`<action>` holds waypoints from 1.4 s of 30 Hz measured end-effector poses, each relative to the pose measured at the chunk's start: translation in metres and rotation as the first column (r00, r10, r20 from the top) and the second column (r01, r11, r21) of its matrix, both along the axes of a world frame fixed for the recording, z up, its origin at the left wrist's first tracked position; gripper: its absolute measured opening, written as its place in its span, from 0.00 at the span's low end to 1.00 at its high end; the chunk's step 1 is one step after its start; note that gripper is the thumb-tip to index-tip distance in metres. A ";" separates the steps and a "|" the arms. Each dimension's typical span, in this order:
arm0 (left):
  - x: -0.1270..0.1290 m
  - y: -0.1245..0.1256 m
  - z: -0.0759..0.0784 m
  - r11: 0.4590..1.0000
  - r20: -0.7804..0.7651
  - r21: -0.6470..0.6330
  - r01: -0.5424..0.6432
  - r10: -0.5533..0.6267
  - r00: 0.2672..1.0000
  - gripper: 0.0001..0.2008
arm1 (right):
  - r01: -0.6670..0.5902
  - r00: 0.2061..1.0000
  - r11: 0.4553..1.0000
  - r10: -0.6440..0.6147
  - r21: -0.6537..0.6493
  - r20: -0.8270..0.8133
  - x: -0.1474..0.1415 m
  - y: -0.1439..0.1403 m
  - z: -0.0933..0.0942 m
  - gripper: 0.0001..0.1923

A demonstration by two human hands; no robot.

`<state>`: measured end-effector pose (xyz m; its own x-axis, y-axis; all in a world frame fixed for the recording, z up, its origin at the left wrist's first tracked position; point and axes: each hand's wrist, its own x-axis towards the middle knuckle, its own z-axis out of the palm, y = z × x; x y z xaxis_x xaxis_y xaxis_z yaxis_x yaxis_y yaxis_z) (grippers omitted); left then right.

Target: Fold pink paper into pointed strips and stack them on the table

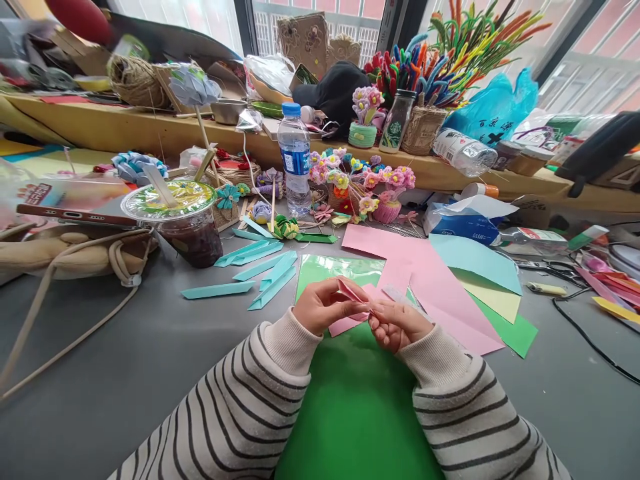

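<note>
My left hand [323, 303] and my right hand [399, 321] meet over the green mat [365, 400], both closed on one small folded piece of pink paper [351, 291]. Its upper edge shows above my left fingers; the rest is hidden by my fingertips. Under and behind my hands lie more pink paper pieces [395, 272] and a clear plastic sleeve [327, 265]. To the left are several folded turquoise paper strips [273, 283]. A large pink sheet [445, 293] spreads to the right, over turquoise [477, 259], yellow and green sheets [513, 330].
A lidded cup of dark drink [187, 233] stands at the left, beside a phone [75, 212] on a beige bag [65, 257]. Behind are a water bottle [296, 160] and handmade flowers [370, 180]. Scissors [555, 269] and a black cable [585, 337] lie at the right.
</note>
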<state>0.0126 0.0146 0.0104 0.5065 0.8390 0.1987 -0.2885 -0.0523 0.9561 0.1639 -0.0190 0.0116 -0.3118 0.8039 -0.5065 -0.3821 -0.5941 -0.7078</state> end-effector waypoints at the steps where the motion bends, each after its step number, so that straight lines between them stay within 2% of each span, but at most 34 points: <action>1: 0.000 0.001 -0.002 0.999 0.008 -0.004 -0.036 0.036 0.999 0.03 | 0.019 0.999 0.998 -0.021 0.053 0.044 -0.001 -0.001 -0.001 0.12; 3: 0.001 0.003 -0.004 0.992 0.014 -0.004 -0.128 0.128 0.992 0.03 | 0.054 0.981 0.975 -0.093 0.216 0.171 -0.004 -0.003 -0.002 0.11; 5: 0.001 0.005 -0.006 0.983 0.020 -0.002 -0.184 0.184 0.983 0.03 | 0.059 0.932 0.905 -0.201 0.422 0.302 -0.006 -0.005 -0.002 0.10; 7: 0.001 0.005 -0.007 0.980 0.035 -0.001 -0.197 0.197 0.980 0.02 | 0.015 0.846 0.781 -0.343 0.624 0.409 -0.006 -0.007 -0.003 0.08; 9: 0.001 0.005 -0.007 0.980 0.056 -0.002 -0.197 0.196 0.979 0.02 | -0.084 0.725 0.618 -0.500 0.782 0.474 -0.005 -0.009 -0.004 0.06; 11: 0.001 0.004 -0.006 0.981 0.065 -0.003 -0.196 0.196 0.978 0.02 | -0.207 0.600 0.467 -0.633 0.860 0.488 -0.003 -0.010 -0.005 0.05; 13: 0.000 0.003 -0.005 0.980 0.065 0.003 -0.198 0.197 0.978 0.02 | -0.291 0.524 0.379 -0.705 0.879 0.478 -0.002 -0.010 -0.005 0.06; 15: 0.000 0.003 -0.005 0.980 0.058 0.013 -0.201 0.200 0.978 0.03 | -0.323 0.489 0.367 -0.724 0.872 0.486 -0.001 -0.011 -0.004 0.05; 20: -0.001 0.003 -0.005 0.980 0.047 0.008 -0.198 0.198 0.979 0.02 | -0.326 0.453 0.443 -0.702 0.835 0.549 -0.003 -0.012 -0.001 0.03; 24: 0.000 0.002 -0.005 0.983 0.064 -0.013 -0.183 0.183 0.981 0.03 | -0.317 0.458 0.461 -0.691 0.829 0.559 -0.003 -0.012 -0.001 0.03; 27: 0.001 0.001 -0.005 0.988 0.087 -0.054 -0.144 0.148 0.985 0.04 | -0.336 0.463 0.437 -0.695 0.834 0.551 -0.002 -0.013 -0.001 0.03; 31: 0.002 0.000 -0.004 0.996 0.040 -0.080 -0.033 0.036 0.999 0.06 | -0.354 0.516 0.389 -0.677 0.851 0.524 -0.004 -0.014 -0.001 0.03; 33: 0.002 0.000 -0.004 0.997 0.018 -0.041 -0.059 0.060 0.998 0.05 | -0.349 0.530 0.386 -0.670 0.854 0.519 -0.005 -0.014 -0.001 0.03; 36: 0.002 -0.001 -0.003 0.991 0.031 0.014 -0.132 0.132 0.991 0.03 | -0.334 0.519 0.409 -0.672 0.849 0.528 -0.006 -0.013 -0.001 0.04; 39: 0.002 -0.001 -0.003 0.983 0.061 -0.007 -0.185 0.185 0.981 0.03 | -0.329 0.500 0.418 -0.684 0.847 0.532 -0.006 -0.013 -0.002 0.04; 42: 0.001 0.000 -0.004 0.991 0.094 -0.030 -0.132 0.135 0.986 0.03 | -0.325 0.511 0.388 -0.695 0.863 0.505 -0.006 -0.014 -0.001 0.03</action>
